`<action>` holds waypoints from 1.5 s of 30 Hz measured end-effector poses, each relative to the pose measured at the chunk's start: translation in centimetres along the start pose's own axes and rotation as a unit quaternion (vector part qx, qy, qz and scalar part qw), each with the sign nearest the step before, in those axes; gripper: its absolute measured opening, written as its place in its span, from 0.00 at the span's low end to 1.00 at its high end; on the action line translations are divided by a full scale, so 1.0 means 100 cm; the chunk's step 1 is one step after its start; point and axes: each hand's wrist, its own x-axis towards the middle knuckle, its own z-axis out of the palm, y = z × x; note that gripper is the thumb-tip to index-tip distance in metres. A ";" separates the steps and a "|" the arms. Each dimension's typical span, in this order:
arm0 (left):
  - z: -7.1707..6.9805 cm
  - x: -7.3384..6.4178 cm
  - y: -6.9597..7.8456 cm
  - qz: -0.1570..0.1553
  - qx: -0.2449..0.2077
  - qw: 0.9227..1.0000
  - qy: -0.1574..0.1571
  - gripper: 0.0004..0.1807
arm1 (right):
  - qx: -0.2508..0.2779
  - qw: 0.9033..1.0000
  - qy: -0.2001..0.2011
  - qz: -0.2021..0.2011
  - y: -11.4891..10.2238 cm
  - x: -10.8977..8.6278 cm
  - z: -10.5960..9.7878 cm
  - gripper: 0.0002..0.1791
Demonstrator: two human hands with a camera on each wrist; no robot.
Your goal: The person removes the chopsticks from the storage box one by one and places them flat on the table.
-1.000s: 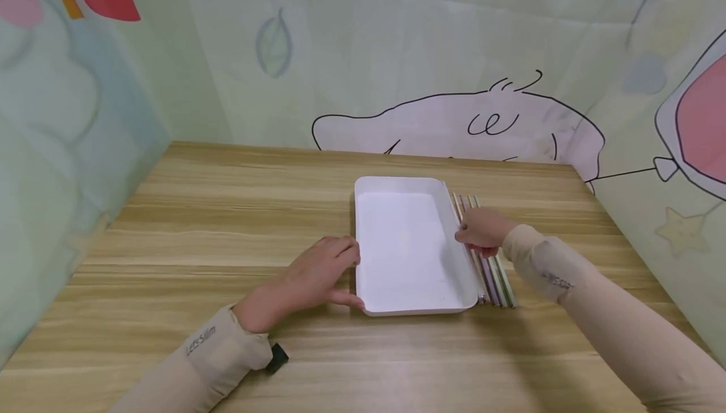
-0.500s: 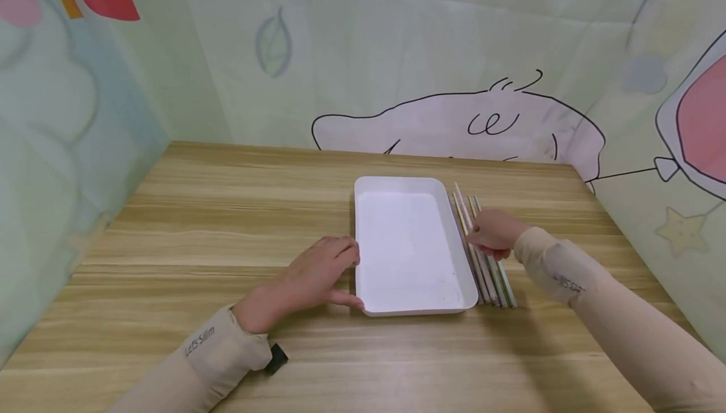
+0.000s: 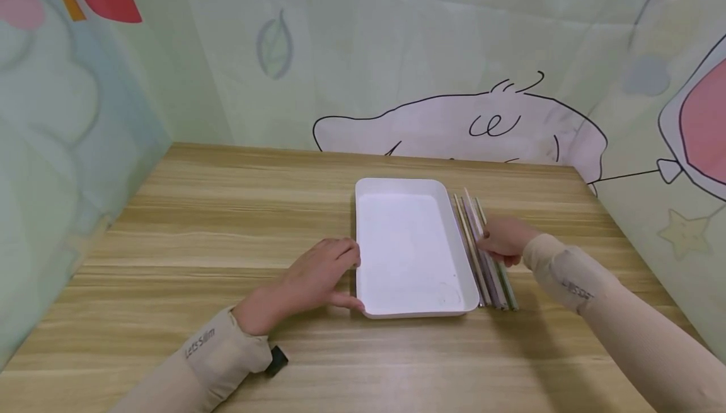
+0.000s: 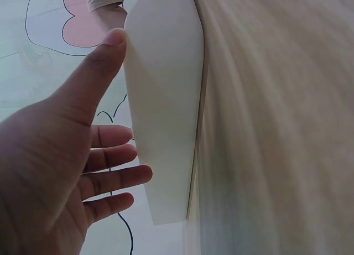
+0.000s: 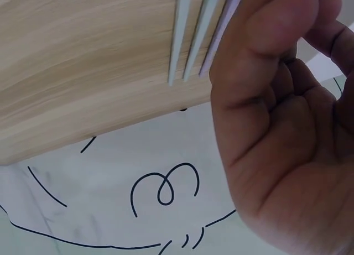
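Observation:
A shallow white tray (image 3: 403,249) lies on the table, and my left hand (image 3: 312,274) rests against its left side. In the left wrist view, the thumb (image 4: 114,42) touches the tray's rim and the fingers stay loosely extended along its outer wall. Right of the tray lies a row of several slim coloured chopsticks (image 3: 470,236). Over this row, my right hand (image 3: 506,241) pinches a pale pink chopstick (image 3: 471,207). In the right wrist view, curled fingers hide the grip itself; tips of pale green chopsticks (image 5: 178,39) and a lilac chopstick (image 5: 220,34) show beside them.
The wood-grain table (image 3: 227,205) ends at a printed cloth backdrop (image 3: 368,41) behind and at both sides. The tray's raised wall stands close along the chopsticks' left side.
My right hand has shifted a little right across the row, bringing the pale pink chopstick away from the tray's edge. The left hand and tray have stayed put.

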 end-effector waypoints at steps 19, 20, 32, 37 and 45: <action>-0.001 0.000 0.000 0.007 -0.001 1.000 0.012 0.34 | 0.004 1.000 0.005 0.023 0.029 0.005 0.011 0.19; -0.001 0.000 0.000 0.008 -0.002 1.000 0.013 0.34 | 0.001 1.000 0.007 0.025 0.031 0.006 0.012 0.19; -0.001 0.000 0.000 0.001 0.000 1.000 0.002 0.35 | -0.010 0.999 0.016 0.044 0.040 0.007 0.011 0.17; -0.002 0.001 0.001 -0.001 -0.001 1.000 -0.002 0.35 | -0.048 0.998 0.020 0.037 0.042 0.010 0.011 0.17; -0.001 0.000 0.001 0.004 -0.004 1.000 0.005 0.34 | -0.050 0.998 0.015 0.037 0.048 0.013 0.013 0.19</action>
